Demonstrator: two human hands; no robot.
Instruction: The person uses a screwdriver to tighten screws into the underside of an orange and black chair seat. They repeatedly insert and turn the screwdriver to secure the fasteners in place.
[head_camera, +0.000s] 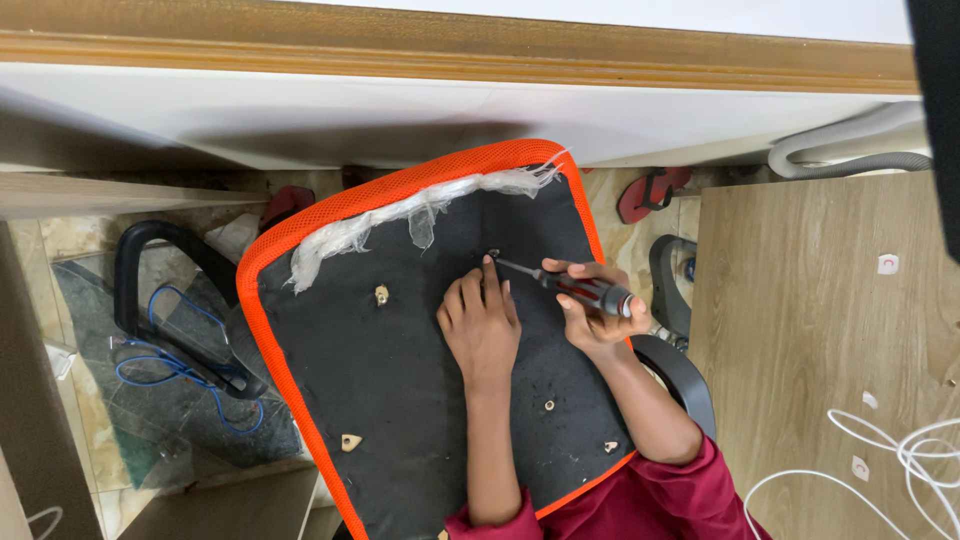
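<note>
Facing up: black, orange-rimmed seat underside (400, 350)

Tiled floor (215, 185) carrying an upturned chair seat and scattered items.

Beyond the grip, two red sandals (652, 192) lie on the marbled tiles. Far to its left lie a black chair armrest (150, 290), a coiled blue cable (170, 370) and a clear plastic sheet (150, 420).

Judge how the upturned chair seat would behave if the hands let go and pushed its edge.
The chair seat looks like a stiff board, flat under the left hand, so it would probably slide or pivot whole. It seems perched over the chair frame, so it may tip. The right hand holds the screwdriver.
</note>
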